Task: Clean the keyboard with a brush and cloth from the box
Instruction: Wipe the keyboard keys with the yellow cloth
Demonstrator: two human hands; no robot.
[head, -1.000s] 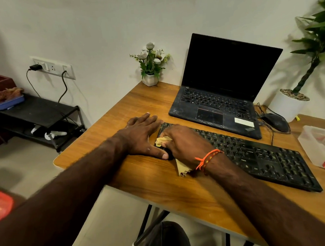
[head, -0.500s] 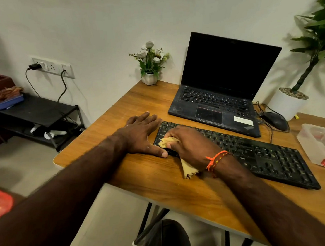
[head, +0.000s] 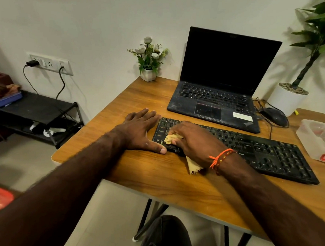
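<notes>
Cloth (head: 173, 138) bunched under right hand (head: 194, 139) on keyboard (head: 255, 149).

I see a black keyboard (head: 256, 151) with pale key lettering on a warm brown wood-grain desk (head: 162, 184). The cloth (head: 173, 138) is pale yellow. My right wrist wears an orange thread band (head: 220, 157) with dark flecks. Far off, a black laptop (head: 219, 92) bears a white sticker. The far flowers (head: 149, 50) are white with green leaves. The box (head: 320, 140) at right is clear with red trim.
</notes>
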